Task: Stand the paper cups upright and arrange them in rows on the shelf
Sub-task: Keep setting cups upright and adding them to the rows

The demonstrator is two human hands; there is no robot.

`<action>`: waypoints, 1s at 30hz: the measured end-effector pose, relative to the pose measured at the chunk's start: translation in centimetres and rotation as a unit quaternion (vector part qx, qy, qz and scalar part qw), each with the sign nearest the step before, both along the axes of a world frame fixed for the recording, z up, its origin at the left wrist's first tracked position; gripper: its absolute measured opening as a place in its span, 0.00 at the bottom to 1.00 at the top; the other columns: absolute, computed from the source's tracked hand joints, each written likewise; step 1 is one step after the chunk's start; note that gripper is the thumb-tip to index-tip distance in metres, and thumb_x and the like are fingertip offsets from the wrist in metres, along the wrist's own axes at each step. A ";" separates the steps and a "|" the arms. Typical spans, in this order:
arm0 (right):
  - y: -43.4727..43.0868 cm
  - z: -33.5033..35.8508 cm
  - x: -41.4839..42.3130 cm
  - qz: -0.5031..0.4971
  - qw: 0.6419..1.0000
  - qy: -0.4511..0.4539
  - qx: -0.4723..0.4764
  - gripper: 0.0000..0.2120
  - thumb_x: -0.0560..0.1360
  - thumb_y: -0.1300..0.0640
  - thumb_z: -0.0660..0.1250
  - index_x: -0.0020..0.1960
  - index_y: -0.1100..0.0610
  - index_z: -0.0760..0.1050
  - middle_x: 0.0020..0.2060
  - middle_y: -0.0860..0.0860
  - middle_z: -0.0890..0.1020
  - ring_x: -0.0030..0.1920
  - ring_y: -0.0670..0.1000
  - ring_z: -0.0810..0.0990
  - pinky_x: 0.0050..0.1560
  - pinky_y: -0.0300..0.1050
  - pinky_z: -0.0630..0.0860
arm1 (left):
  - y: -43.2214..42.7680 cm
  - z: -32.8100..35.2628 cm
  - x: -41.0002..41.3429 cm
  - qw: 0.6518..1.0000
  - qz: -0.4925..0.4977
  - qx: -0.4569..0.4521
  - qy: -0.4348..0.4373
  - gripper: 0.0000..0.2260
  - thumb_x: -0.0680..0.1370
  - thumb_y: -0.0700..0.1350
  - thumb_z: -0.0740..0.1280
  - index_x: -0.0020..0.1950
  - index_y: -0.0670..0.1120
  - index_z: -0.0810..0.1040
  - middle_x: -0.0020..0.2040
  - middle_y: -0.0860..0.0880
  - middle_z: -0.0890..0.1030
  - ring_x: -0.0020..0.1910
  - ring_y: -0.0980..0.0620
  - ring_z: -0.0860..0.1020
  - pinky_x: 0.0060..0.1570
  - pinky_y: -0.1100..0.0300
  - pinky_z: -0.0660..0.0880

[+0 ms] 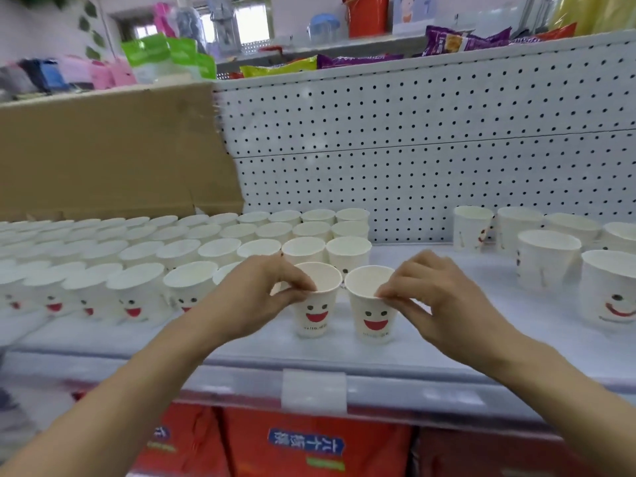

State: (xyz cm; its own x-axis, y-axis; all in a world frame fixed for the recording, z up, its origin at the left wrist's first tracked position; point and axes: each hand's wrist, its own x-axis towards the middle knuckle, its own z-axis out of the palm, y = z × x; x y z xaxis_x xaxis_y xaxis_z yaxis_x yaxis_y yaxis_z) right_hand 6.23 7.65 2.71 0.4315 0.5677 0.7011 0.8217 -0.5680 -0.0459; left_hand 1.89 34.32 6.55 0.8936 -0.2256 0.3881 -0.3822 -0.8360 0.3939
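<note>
Two white paper cups with red smiling faces stand upright side by side near the front of the white shelf [464,342]. My left hand [261,297] pinches the near rim of the left cup [315,315]. My right hand [433,301] pinches the rim of the right cup [375,318]. To the left, several rows of upright cups [137,256] fill the shelf from the back panel to the front. A looser group of upright cups [547,259] stands on the right side.
A brown cardboard sheet [113,153] leans against the white pegboard back panel [430,142] at the left. Snack packets and bottles sit on the shelf above. Red packages [309,445] fill the shelf below. A price tag holder [313,390] clips to the front edge.
</note>
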 end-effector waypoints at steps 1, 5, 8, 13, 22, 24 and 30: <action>0.2 -0.1 0.0 0.000 1.000 0.003 0.008 0.06 0.72 0.53 0.68 0.46 0.51 0.83 0.39 0.45 0.80 0.42 0.53 0.74 0.40 0.55 0.74 | 0.3 -0.1 0.0 1.000 -0.002 0.016 -0.003 0.08 0.74 0.41 0.73 0.47 0.54 0.85 0.45 0.58 0.83 0.47 0.59 0.79 0.52 0.58 0.75; 0.0 -0.2 -0.8 -0.026 0.993 0.082 0.081 0.21 0.70 0.48 0.74 0.62 0.47 0.77 0.55 0.45 0.77 0.56 0.51 0.74 0.56 0.54 0.74 | 0.6 0.3 -0.4 0.998 -0.029 0.039 -0.029 0.14 0.70 0.43 0.76 0.54 0.53 0.83 0.49 0.59 0.82 0.52 0.59 0.77 0.57 0.57 0.73; 0.2 -0.6 -1.7 -0.057 0.946 0.279 0.153 0.41 0.64 0.47 0.79 0.72 0.46 0.63 0.61 0.41 0.70 0.60 0.43 0.69 0.60 0.40 0.67 | 0.5 0.6 -0.4 0.998 -0.032 0.032 -0.046 0.19 0.67 0.48 0.79 0.56 0.54 0.82 0.50 0.60 0.82 0.52 0.60 0.76 0.56 0.62 0.72; 1.9 -1.9 -0.5 -0.017 0.887 0.417 0.197 0.35 0.63 0.52 0.80 0.65 0.42 0.68 0.55 0.36 0.78 0.53 0.35 0.76 0.55 0.39 0.73 | 0.7 0.1 0.9 0.992 -0.047 0.083 -0.081 0.07 0.72 0.47 0.75 0.49 0.56 0.85 0.39 0.62 0.79 0.42 0.58 0.73 0.44 0.58 0.70; 4.6 -2.3 0.8 -0.028 0.872 0.434 0.225 0.24 0.65 0.53 0.78 0.58 0.49 0.72 0.49 0.45 0.80 0.50 0.46 0.79 0.48 0.42 0.77 | 1.3 1.3 0.9 0.990 -0.048 0.128 -0.029 0.06 0.75 0.43 0.72 0.49 0.52 0.86 0.40 0.60 0.80 0.42 0.59 0.76 0.45 0.61 0.71; 4.8 -2.3 0.9 -0.030 0.872 0.433 0.228 0.24 0.66 0.53 0.78 0.57 0.50 0.72 0.49 0.45 0.80 0.49 0.47 0.79 0.49 0.44 0.77 | 1.7 1.3 1.0 0.992 -0.045 0.113 -0.016 0.06 0.75 0.42 0.72 0.48 0.52 0.86 0.42 0.59 0.82 0.44 0.60 0.77 0.45 0.62 0.72; 5.1 -2.5 1.0 -0.031 0.876 0.427 0.223 0.25 0.64 0.52 0.78 0.58 0.49 0.72 0.49 0.45 0.80 0.48 0.47 0.79 0.49 0.44 0.77 | 2.4 1.3 1.2 0.993 -0.047 0.105 -0.002 0.06 0.75 0.42 0.72 0.47 0.52 0.85 0.39 0.63 0.78 0.41 0.63 0.75 0.41 0.71 0.68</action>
State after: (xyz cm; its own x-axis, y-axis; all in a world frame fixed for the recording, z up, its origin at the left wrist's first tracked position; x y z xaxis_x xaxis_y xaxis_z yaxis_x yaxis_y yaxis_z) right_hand 7.25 12.74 0.22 0.9270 0.2764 0.2535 0.3478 -0.3807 -0.8568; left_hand 3.07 36.73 7.89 0.8630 -0.3846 0.3276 -0.4638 -0.8601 0.2122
